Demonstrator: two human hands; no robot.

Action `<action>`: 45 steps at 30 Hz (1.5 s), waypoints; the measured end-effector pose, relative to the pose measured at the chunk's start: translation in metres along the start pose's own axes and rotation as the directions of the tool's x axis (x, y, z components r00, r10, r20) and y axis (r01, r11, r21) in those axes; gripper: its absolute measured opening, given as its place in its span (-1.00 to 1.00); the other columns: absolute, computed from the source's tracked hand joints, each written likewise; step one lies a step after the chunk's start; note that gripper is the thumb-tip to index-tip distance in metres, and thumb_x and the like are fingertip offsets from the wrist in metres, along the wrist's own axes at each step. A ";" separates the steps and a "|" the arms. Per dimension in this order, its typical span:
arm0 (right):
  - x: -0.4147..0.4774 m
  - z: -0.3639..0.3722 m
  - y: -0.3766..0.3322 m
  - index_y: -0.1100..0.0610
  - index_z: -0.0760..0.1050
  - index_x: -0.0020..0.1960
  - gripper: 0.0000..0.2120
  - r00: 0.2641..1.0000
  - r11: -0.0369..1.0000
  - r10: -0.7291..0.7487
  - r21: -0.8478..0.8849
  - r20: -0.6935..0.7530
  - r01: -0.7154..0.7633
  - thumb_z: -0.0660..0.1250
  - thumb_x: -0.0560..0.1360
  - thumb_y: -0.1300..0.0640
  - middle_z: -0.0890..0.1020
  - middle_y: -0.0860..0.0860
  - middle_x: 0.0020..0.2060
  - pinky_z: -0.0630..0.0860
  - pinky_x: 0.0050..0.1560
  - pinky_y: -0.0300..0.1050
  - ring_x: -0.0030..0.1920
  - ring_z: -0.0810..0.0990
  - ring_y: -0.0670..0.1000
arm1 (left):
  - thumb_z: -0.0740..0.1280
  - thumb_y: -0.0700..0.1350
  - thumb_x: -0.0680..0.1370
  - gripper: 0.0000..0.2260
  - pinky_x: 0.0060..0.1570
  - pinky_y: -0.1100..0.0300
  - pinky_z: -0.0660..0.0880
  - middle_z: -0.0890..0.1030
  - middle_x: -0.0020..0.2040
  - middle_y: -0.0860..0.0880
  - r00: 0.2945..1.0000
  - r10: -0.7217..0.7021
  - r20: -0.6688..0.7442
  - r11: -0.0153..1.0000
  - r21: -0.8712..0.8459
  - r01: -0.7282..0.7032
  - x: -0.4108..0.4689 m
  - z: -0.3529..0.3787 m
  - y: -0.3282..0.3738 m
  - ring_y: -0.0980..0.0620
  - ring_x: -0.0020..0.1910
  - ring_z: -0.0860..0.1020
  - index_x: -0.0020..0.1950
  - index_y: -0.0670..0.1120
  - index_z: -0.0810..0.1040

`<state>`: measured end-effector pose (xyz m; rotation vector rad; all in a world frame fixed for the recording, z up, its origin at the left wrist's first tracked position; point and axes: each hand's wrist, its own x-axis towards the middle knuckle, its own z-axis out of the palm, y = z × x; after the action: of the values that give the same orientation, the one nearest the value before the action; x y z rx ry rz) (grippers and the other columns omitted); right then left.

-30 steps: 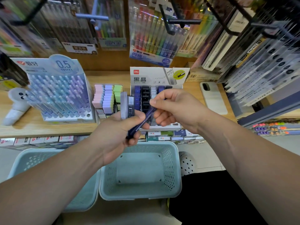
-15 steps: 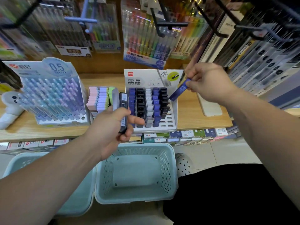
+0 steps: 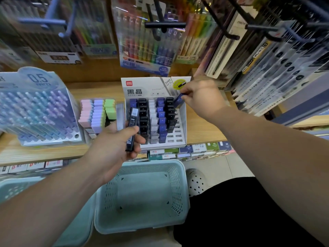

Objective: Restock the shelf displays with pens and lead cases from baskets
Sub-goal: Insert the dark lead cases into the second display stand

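Our right grip (image 3: 201, 97) pinches a blue case (image 3: 179, 100) above the display (image 3: 180, 130), far right; we should square it to an empty slot before pushing. Our left grip (image 3: 114, 145) clasps spare cases (image 3: 132, 125).

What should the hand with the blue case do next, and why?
Probably the right hand should lower the blue lead case it pinches into a bare slot at the back of the rightmost column of the display box. The case hangs tilted just above that column, whose slots show open, while the other columns are mostly filled.
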<state>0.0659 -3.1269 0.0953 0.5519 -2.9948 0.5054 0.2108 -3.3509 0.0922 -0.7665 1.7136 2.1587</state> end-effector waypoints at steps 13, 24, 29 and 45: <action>0.002 0.008 0.001 0.02 0.69 0.12 -0.82 0.995 0.998 0.025 -0.062 0.093 -0.019 0.37 0.57 0.13 0.69 0.07 0.05 0.55 0.13 0.04 0.10 0.60 0.15 | 0.31 -0.20 0.64 -0.90 -0.40 0.11 0.38 0.63 -0.24 -0.17 1.000 -0.010 -0.026 1.000 -0.029 0.009 -0.002 -0.006 -0.001 -0.01 -0.42 0.48 0.12 -0.12 0.42; -0.001 0.007 -0.008 -0.10 0.63 0.25 -0.71 0.984 0.979 -0.007 -0.198 0.180 0.043 0.23 0.63 0.09 0.64 0.03 0.10 0.56 -0.04 -0.03 0.13 0.56 0.15 | 0.34 -0.17 0.63 -0.90 -0.43 0.13 0.35 0.63 -0.27 -0.13 1.000 -0.011 -0.006 0.999 -0.044 0.011 -0.007 -0.002 0.002 0.00 -0.44 0.48 0.12 -0.05 0.47; -0.002 0.000 -0.003 -0.18 0.48 0.41 -0.64 0.941 0.981 0.049 -0.193 0.335 0.018 0.21 0.65 0.03 0.60 0.00 0.23 0.49 -0.01 -0.09 0.25 0.50 0.11 | 0.32 -0.20 0.63 -0.87 -0.44 0.14 0.35 0.63 -0.26 -0.14 1.000 -0.011 0.009 0.999 -0.045 0.011 -0.010 -0.001 0.004 -0.01 -0.44 0.47 0.17 -0.09 0.47; -0.022 -0.033 -0.064 0.22 0.59 -0.12 -0.79 0.880 0.752 -0.088 0.611 0.466 -0.248 0.42 0.56 0.07 0.60 0.02 -0.46 0.42 -0.52 -0.22 -0.53 0.51 -0.06 | 0.30 -0.14 0.65 -0.91 -0.48 0.25 0.27 0.63 -0.23 -0.16 0.992 -0.016 0.129 0.996 -0.088 0.028 -0.022 0.006 0.007 0.06 -0.47 0.35 0.10 -0.14 0.52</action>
<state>0.1088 -3.1656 0.1437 0.6465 -3.2196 1.7171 0.2238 -3.3444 0.1107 -0.6502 1.5476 2.2310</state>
